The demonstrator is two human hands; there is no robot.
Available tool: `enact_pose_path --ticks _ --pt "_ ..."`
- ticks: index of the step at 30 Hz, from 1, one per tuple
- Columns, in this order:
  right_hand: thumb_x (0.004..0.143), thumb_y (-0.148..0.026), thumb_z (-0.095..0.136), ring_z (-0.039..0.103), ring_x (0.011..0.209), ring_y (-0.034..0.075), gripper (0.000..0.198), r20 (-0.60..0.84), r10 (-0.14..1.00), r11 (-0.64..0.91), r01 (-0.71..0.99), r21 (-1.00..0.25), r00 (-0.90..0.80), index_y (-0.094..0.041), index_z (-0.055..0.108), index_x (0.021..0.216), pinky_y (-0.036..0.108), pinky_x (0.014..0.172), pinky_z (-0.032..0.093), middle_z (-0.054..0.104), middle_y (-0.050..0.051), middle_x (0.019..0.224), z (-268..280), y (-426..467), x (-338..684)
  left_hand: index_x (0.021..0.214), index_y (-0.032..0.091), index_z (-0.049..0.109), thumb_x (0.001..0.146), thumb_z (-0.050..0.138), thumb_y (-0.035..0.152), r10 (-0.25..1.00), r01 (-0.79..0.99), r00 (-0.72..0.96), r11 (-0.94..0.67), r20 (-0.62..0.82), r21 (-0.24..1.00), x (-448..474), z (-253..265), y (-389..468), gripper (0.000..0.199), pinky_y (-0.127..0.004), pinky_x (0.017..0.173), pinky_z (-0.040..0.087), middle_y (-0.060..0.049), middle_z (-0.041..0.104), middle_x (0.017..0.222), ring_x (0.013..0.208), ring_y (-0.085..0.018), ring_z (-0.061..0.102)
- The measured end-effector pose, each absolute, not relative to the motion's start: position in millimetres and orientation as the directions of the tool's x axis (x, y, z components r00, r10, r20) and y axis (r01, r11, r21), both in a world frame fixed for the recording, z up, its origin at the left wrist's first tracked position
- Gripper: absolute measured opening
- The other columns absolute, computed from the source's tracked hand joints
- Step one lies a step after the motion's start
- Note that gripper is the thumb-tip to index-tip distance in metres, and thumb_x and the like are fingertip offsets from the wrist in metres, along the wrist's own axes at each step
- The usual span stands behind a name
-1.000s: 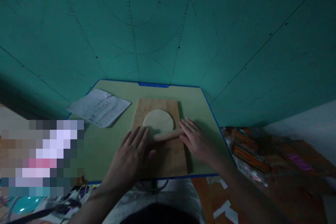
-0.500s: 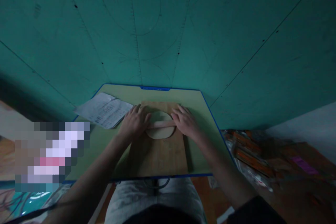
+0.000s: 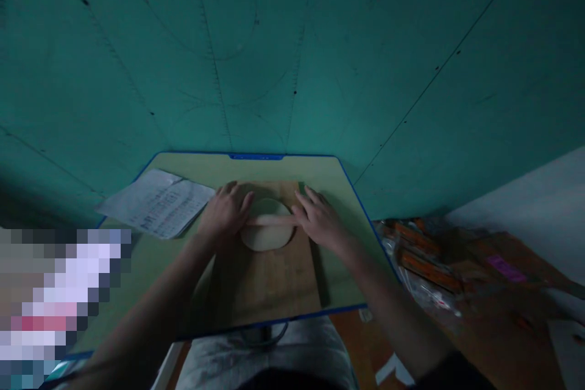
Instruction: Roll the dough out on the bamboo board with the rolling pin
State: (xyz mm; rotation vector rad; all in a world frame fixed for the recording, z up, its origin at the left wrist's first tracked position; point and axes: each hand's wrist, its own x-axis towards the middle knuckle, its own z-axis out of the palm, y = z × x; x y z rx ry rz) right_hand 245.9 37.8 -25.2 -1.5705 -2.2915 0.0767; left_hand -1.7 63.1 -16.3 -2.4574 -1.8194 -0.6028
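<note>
both hands have pushed the pin (image 3: pixel 270 219) from the dough's (image 3: pixel 266 237) near edge out across its middle, so it is being rolled flatter. left hand (image 3: pixel 223 214) and right hand (image 3: pixel 320 222) press flat, fingers spread, on the pin ends; dough lies on the board (image 3: pixel 269 280).

- The rolling pin (image 3: pixel 270 219) under my hands is smooth, pale wood.
- The dough round (image 3: pixel 267 236) looks soft, matt and smooth.
- The cutting board (image 3: pixel 269 280) is wood with a visible grain, unpolished.
- The tabletop (image 3: pixel 183 256) is smooth, matt laminate with a blue plastic edge.
- The printed sheet (image 3: pixel 158 210) is thin paper.
</note>
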Motion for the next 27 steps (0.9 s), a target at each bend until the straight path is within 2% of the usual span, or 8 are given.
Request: enact_pose_path --ticks 3,7,10,13,18,20,23,27 --pt "0.105 -0.033 0.037 0.056 0.126 0.024 0.040 0.262 0.949 0.246 0.930 -0.272 -0.174 -0.015 0.068 0.120 0.038 0.109 0.042 0.063 0.016 0.132 -18 84 242 0.106 0.015 0.069 0.100 0.034 0.035 0.929 0.948 0.195 -0.261 0.315 0.184 8 -4 106 0.041 -0.043 0.094 0.051 -0.015 0.069 0.114 0.110 -0.029 0.063" --pt "0.104 -0.026 0.036 0.063 0.110 0.024 0.037 0.272 0.959 0.159 0.950 -0.268 -0.084 -0.015 0.071 0.104 0.037 0.099 0.046 0.069 0.015 0.114 -11 117 241 0.094 0.014 0.071 0.100 0.030 0.033 0.924 0.962 0.152 -0.219 0.350 0.161 17 9 132 0.045 -0.041 0.082 0.053 -0.018 0.070 0.104 0.098 -0.031 0.067" --pt "0.102 -0.026 0.039 0.062 0.113 0.024 0.035 0.248 0.964 0.169 0.946 -0.276 -0.100 -0.014 0.070 0.110 0.038 0.100 0.047 0.069 0.016 0.119 -21 113 242 0.092 0.014 0.070 0.100 0.029 0.032 0.920 0.962 0.155 -0.224 0.360 0.156 18 10 133 0.045 -0.039 0.080 0.052 -0.017 0.070 0.102 0.095 -0.029 0.067" --pt "0.103 -0.027 0.038 0.055 0.129 0.025 0.037 0.229 0.956 0.248 0.924 -0.292 -0.184 -0.016 0.066 0.124 0.042 0.108 0.043 0.065 0.014 0.132 -35 85 242 0.096 0.016 0.070 0.100 0.033 0.035 0.911 0.946 0.215 -0.284 0.351 0.158 14 2 119 0.042 -0.039 0.087 0.052 -0.015 0.070 0.104 0.100 -0.027 0.066" --pt "0.103 -0.034 0.036 0.035 0.146 0.033 0.052 0.280 0.890 0.429 0.869 -0.246 -0.360 -0.003 0.049 0.143 0.052 0.118 0.032 0.044 0.024 0.152 -29 -1 232 0.103 0.018 0.069 0.101 0.026 0.037 0.862 0.880 0.390 -0.453 0.323 0.146 -7 -19 77 0.046 -0.046 0.095 0.050 -0.014 0.071 0.110 0.108 -0.029 0.063" --pt "0.103 -0.032 0.037 0.037 0.145 0.032 0.053 0.281 0.868 0.476 0.848 -0.233 -0.410 -0.002 0.045 0.146 0.052 0.119 0.033 0.045 0.024 0.152 -21 -34 224 0.107 0.017 0.069 0.102 0.021 0.036 0.835 0.854 0.443 -0.504 0.325 0.132 -19 -27 60 0.052 -0.050 0.100 0.048 -0.015 0.070 0.116 0.121 -0.032 0.058" --pt "0.102 -0.030 0.037 0.039 0.144 0.030 0.052 0.294 0.835 0.536 0.808 -0.245 -0.464 -0.006 0.045 0.147 0.050 0.119 0.035 0.046 0.020 0.152 -17 -62 219 0.127 0.016 0.062 0.102 0.021 0.038 0.855 0.868 0.387 -0.464 0.346 0.176 -30 -33 39 0.053 -0.051 0.107 0.045 -0.014 0.063 0.132 0.135 -0.032 0.047" --pt "0.102 -0.027 0.032 0.046 0.139 0.026 0.047 0.360 0.829 0.535 0.793 -0.292 -0.427 -0.011 0.051 0.142 0.046 0.114 0.042 0.054 0.017 0.146 -26 -34 230 0.131 0.019 0.060 0.102 0.028 0.041 0.887 0.901 0.315 -0.391 0.337 0.187 -23 -31 37 0.049 -0.048 0.107 0.046 -0.013 0.058 0.139 0.134 -0.030 0.050"
